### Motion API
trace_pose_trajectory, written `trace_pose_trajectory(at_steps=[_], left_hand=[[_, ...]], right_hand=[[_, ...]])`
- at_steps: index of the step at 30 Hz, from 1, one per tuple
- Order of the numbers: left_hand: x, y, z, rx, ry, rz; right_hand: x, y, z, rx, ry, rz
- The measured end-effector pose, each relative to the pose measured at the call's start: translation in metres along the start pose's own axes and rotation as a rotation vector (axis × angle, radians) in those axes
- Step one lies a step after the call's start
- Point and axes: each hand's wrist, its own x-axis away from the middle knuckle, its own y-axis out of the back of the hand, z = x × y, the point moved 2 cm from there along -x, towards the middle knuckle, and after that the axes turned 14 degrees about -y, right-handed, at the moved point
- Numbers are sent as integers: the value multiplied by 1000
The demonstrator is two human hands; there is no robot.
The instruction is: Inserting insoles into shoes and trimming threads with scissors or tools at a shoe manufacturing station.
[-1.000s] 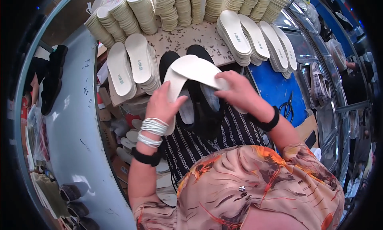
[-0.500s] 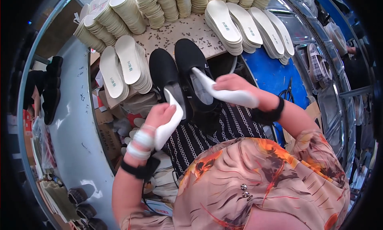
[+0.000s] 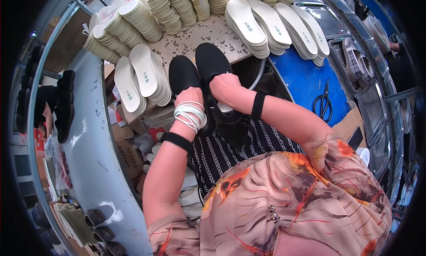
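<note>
The person wears a short-sleeved blouse (image 3: 284, 202) in a pale peach tone, printed with large orange and dark brown leaf-like shapes and thin red lines, with two small round metal buttons near its middle. Below it, farther from the camera, lies a black garment with fine white vertical stripes (image 3: 230, 149). The left forearm carries a black band (image 3: 176, 140) nearer the elbow and a thick bundle of white elastic loops (image 3: 190, 115) at the wrist. The right wrist carries a single broad black band (image 3: 257, 104). Both forearms are bare of sleeves.
</note>
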Motion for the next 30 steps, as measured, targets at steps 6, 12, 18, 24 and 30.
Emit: trace_pose_trajectory(at_steps=[6, 12, 18, 24, 30], left_hand=[[-8, -21, 24, 362, 131, -115], [0, -36, 42, 901, 287, -48], [8, -5, 7, -31, 27, 58], [1, 8, 13, 623, -92, 265], [1, -14, 3, 600, 47, -308]], right_hand=[[-2, 16, -19, -2, 49, -42], [3, 51, -53, -330, 151, 719], [6, -8, -10, 284, 346, 102], [27, 28, -45, -230, 383, 337], [71, 79, -66, -1067, 35, 234]])
